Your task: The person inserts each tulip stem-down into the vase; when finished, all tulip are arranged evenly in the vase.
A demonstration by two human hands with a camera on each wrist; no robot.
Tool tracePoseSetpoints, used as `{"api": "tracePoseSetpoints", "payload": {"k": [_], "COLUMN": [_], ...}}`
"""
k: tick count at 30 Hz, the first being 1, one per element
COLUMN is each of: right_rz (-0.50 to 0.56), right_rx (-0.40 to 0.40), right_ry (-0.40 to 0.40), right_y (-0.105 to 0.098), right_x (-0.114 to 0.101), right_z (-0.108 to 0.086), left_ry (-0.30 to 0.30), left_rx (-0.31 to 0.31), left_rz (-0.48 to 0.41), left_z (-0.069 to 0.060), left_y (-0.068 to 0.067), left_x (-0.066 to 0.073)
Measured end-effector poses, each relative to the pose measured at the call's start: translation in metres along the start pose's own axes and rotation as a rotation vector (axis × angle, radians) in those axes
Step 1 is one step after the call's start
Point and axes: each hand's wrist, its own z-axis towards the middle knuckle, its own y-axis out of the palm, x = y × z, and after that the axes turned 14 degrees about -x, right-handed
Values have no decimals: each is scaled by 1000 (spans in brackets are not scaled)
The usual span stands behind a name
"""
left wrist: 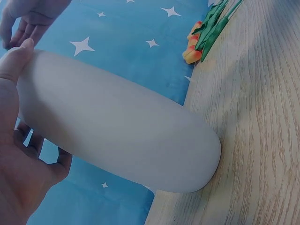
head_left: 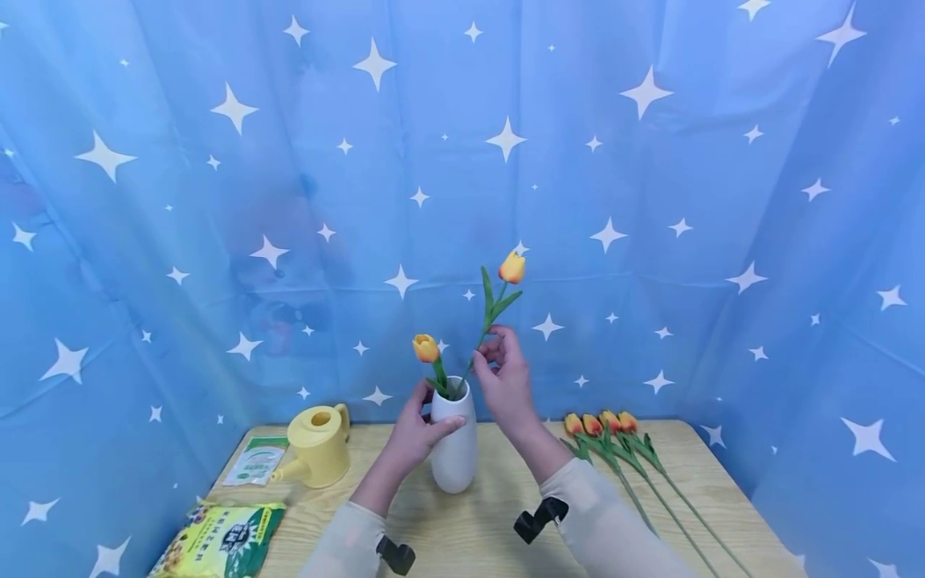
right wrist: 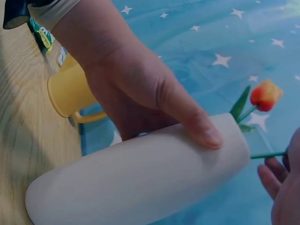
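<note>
A tall white vase (head_left: 455, 457) stands on the wooden table, and my left hand (head_left: 417, 433) grips it near the rim, thumb across the front. One yellow-orange tulip (head_left: 426, 348) is in the vase, leaning left. My right hand (head_left: 506, 377) pinches the green stem of a second tulip (head_left: 512, 268) above the vase, its lower end inside the mouth. In the right wrist view that stem (right wrist: 267, 155) runs from the vase's opening to my right fingers. The left wrist view shows the vase's side (left wrist: 122, 126) filling the middle; the stem's bottom end is hidden.
Several more tulips (head_left: 610, 423) lie on the right of the table (head_left: 506, 514). At left are a yellow watering can (head_left: 321, 449), a small white-green packet (head_left: 254, 462) and a yellow-green bag (head_left: 224, 539). A blue starred curtain (head_left: 433, 201) hangs behind the table.
</note>
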Motion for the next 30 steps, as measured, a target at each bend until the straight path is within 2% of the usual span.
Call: {"api": "tracePoseSetpoints", "payload": {"k": [11, 19, 30], "right_rz": [-53, -66, -79], "right_rx": [-67, -108, -150], "right_ry": [84, 114, 170], "right_y": [11, 12, 18], "right_x": [14, 14, 15], "right_z": [-3, -6, -3], "left_ry": [-14, -29, -16], "left_rx": [-8, -18, -6], "left_rz": [-7, -16, 0], "left_z": [-3, -5, -3], "left_y": [2, 4, 0], "left_x": [1, 2, 1]}}
